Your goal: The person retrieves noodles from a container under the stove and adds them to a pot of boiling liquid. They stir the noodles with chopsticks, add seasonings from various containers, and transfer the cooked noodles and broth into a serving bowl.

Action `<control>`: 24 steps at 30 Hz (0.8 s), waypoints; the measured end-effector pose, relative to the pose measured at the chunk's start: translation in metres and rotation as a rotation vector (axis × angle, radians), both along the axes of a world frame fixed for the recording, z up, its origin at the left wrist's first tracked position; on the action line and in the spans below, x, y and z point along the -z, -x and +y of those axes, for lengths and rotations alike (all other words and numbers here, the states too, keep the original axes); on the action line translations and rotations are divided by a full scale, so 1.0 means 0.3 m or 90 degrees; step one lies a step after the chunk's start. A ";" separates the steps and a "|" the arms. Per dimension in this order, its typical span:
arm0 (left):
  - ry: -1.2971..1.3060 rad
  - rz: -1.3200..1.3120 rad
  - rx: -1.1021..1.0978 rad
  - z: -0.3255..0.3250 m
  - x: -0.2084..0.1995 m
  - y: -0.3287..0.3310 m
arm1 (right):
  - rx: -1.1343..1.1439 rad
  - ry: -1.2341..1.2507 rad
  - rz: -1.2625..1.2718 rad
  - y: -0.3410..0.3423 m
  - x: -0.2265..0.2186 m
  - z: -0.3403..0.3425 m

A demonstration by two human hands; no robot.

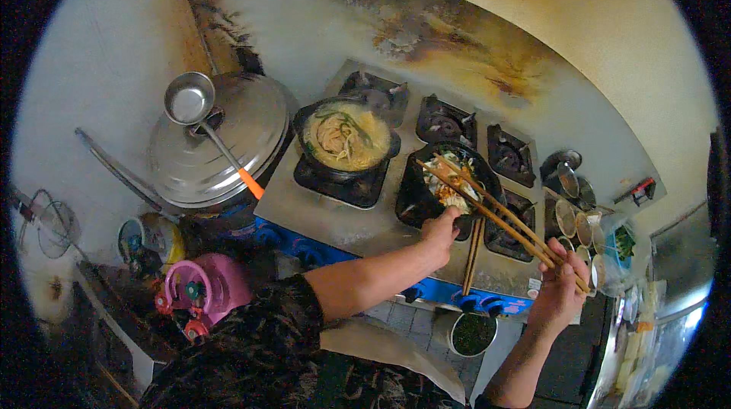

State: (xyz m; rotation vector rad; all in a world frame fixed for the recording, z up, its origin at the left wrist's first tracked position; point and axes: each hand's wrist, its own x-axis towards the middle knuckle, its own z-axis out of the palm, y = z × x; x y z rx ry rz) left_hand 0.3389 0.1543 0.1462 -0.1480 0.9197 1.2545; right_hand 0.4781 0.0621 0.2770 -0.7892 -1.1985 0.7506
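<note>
My right hand (558, 291) is closed round a pair of long wooden chopsticks (509, 218). Their far ends reach into a black pot (409, 199) on the stove, among white and orange-red food (445, 184) with bits of green. At that pot's near rim, my left hand (438, 235) is closed, its thumb up and its other fingers mostly hidden. Whether it grips the rim, a handle or some food cannot be made out. Back left of it, a second black pot (308, 161) holds noodles and greens in yellowish broth (350, 135).
Several burners (510, 154) surround the pots. Two wooden sticks (473, 257) lie at the stove's front edge. A ladle (190, 98) rests on a large lidded pot (251, 158) at left, above a pink gas cylinder (228, 283). Small containers (582, 226) crowd the right; a bucket (472, 333) stands below.
</note>
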 end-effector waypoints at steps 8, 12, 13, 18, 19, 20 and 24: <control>-0.022 0.061 -0.003 0.046 0.076 -0.013 | 0.000 0.022 0.062 -0.040 0.015 0.043; -0.159 -0.028 0.207 -0.129 -0.011 0.055 | -0.041 0.037 0.044 0.008 0.019 0.072; -0.266 -0.055 0.316 -0.189 -0.059 0.087 | -0.050 0.014 0.040 0.035 0.030 0.076; -0.563 0.031 0.253 -0.353 -0.253 0.206 | -0.187 -0.048 -0.065 0.255 0.143 0.031; -0.586 0.027 0.209 -0.374 -0.296 0.250 | -0.241 -0.021 -0.147 0.310 0.128 -0.010; -0.483 -0.059 0.166 -0.392 -0.329 0.301 | -0.352 -0.029 -0.123 0.376 0.134 -0.031; -0.370 -0.039 -0.057 -0.480 -0.289 0.561 | -0.519 -0.104 -0.354 0.619 0.106 -0.070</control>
